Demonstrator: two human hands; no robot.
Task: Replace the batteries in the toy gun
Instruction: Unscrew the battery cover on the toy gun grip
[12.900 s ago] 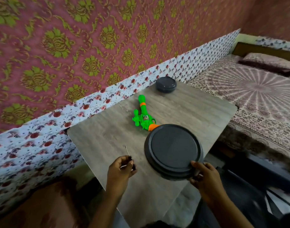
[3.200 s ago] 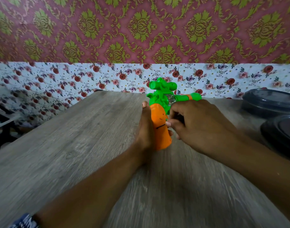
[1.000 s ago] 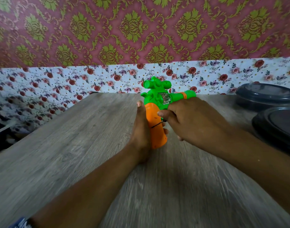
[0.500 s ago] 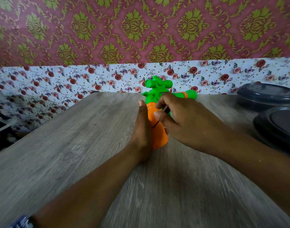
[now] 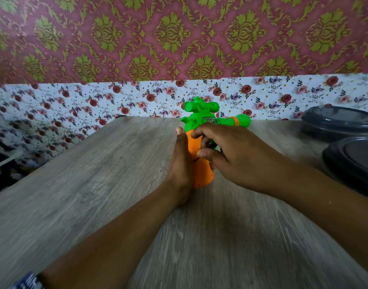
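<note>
the toy gun point(image 5: 199, 122) sits on the table point(image 5: 85, 184), right between the two hands. its orange handle point(image 5: 199, 174) points back at the person and its green top is at the far end. the green barrel point(image 5: 239, 120) sticks out to the right, past the right hand.

the left arm comes in from the low left and lies long across the table. the left hand point(image 5: 180, 170) stands on its edge, pressed flat on the left side of the handle. its thumb point(image 5: 180, 132) points up at the far end of the hand. the other fingers are behind the handle, so it is hard to tell how much they wrap round it. the hand looks like it steadies the gun.

the right arm comes in from the low right. the right hand point(image 5: 231, 157) lies over the right side of the gun with its back up. its fingers point(image 5: 206, 154) are curled in and their tips meet the orange handle. something thin and dark shows between those fingers, but it is too small to tell what it is.

two dark round lids point(image 5: 343, 122) lie far out to the right of the right hand, one behind the other. a bit of blue sleeve point(image 5: 26, 281) shows at the low end of the left arm. a wall with flowers point(image 5: 137, 99) stands past the hands.
</note>
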